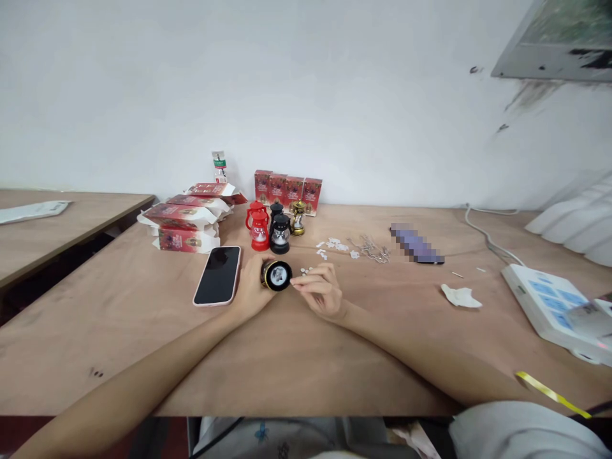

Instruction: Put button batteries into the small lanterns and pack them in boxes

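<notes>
My left hand point(253, 288) is wrapped round a small lantern point(278, 275), black with gold trim. Its round base faces me, with a whitish disc in the middle. Close by on the right, my right hand point(321, 292) has thumb and forefinger pinched together at the base's edge; anything between them is too small to make out. Several small round pieces point(306, 271) lie just behind that hand. Farther back stand red lanterns point(259, 231), black lanterns point(280, 234) and a gold lantern point(298, 218).
A phone point(218, 276) lies left of my hands. Behind it are opened red boxes point(186, 223); closed boxes point(287, 189) stand near the wall. White bits point(335, 244), thin chains point(371, 247), a purple phone-like object point(415, 245), crumpled paper point(461, 297) and a power strip point(549, 306) lie rightward.
</notes>
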Motion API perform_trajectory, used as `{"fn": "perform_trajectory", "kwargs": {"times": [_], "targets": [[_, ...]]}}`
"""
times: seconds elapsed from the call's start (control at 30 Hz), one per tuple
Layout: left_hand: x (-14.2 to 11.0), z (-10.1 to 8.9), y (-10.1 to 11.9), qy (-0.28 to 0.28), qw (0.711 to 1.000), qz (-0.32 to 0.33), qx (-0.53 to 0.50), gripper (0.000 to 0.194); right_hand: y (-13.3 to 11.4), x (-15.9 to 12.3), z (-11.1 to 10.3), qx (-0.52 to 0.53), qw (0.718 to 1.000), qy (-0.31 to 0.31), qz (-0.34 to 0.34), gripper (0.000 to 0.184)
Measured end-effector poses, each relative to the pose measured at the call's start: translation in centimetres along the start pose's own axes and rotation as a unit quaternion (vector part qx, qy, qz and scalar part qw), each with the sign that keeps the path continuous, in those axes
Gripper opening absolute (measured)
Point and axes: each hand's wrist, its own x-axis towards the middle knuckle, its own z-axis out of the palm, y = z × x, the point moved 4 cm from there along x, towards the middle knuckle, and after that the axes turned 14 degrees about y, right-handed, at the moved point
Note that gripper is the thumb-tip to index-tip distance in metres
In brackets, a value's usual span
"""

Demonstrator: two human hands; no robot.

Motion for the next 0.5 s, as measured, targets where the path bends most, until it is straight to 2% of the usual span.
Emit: {"fn": "perform_trajectory", "kwargs": {"times": [0.2, 0.37, 0.5], "targets": [[-0.56, 0.48, 0.49, -0.029, 0.999, 0.023, 0.000, 0.036, -0.10, -0.50, 0.34, -0.003, 1.000, -0.002, 0.025, 0.022], [-0.76, 0.73, 0.56, -0.051, 0.998, 0.023, 0.006, 0.038, 0.28, -0.91, 0.56, -0.023, 0.998, -0.027, 0.042, 0.021], [-0.70, 0.72, 0.64, -0.045, 0.999, 0.020, 0.000, 0.037, 0.00, -0.49, 0.31, -0.024, 0.999, 0.005, 0.042, 0.017]]}}
